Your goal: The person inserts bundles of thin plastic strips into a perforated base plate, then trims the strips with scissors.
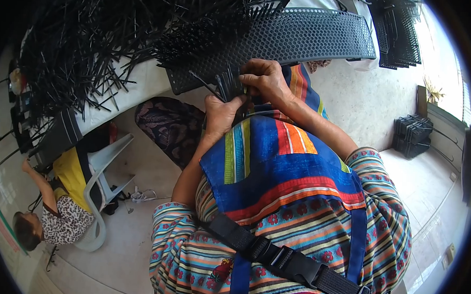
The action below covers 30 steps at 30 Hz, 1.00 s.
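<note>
Over my lap, my left hand [222,115] is closed round a small bundle of thin black strips [227,84], which point up and away from me. One longer strip sticks out to the left of the bundle. Against the bundle's right side, my right hand [265,81] is closed with its fingertips pinched together; what lies between them is hidden. Just beyond both hands, a long curved black perforated panel [319,35] rests on the table edge. Dense black strips [203,38] stand up like bristles on its left part.
A large heap of loose black strips [87,51] covers the table [154,80] at the left. A person [67,218] sits on a pale plastic chair [99,193] at lower left. Stacked black mesh pieces [412,135] lie on the floor at right; more panels [395,33] are at back right.
</note>
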{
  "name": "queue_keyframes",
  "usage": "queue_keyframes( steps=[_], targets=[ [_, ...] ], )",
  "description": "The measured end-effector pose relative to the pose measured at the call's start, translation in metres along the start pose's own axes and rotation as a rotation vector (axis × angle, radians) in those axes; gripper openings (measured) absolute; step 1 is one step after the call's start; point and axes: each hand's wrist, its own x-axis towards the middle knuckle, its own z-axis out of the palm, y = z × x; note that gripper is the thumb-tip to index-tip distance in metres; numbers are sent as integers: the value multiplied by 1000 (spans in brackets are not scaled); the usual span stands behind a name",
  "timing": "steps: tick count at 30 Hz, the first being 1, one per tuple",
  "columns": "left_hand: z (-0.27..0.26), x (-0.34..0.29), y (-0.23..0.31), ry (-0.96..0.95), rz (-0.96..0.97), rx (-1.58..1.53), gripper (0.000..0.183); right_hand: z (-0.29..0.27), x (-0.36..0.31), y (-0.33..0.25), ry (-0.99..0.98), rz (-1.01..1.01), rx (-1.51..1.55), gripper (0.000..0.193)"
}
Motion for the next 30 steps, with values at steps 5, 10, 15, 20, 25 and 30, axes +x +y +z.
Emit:
queue_keyframes(
  steps=[5, 10, 15, 20, 25, 30],
  targets=[
    [9, -4, 5, 59, 141, -29, 12, -8, -1, -6, -44, 62, 58, 8],
    [-11, 5, 1, -7, -320, -386, 15, -29, 5, -20, 169, -81, 197, 7],
    [-9, 4, -7, -49, -194, -282, 15, -61, 29, -37, 392, -581, 246, 10],
    [-11, 11, -6, -78, -397, -518, 12, -59, 44, -44, 362, -813, 25, 12],
    [-12, 3, -12, -39, -203, -352, 18, -57, 48, -38, 381, -859, -129, 12],
    [-5, 5, -9, -46, -277, -437, 15, -54, 50, -43, 415, -795, -76, 12]
  ],
)
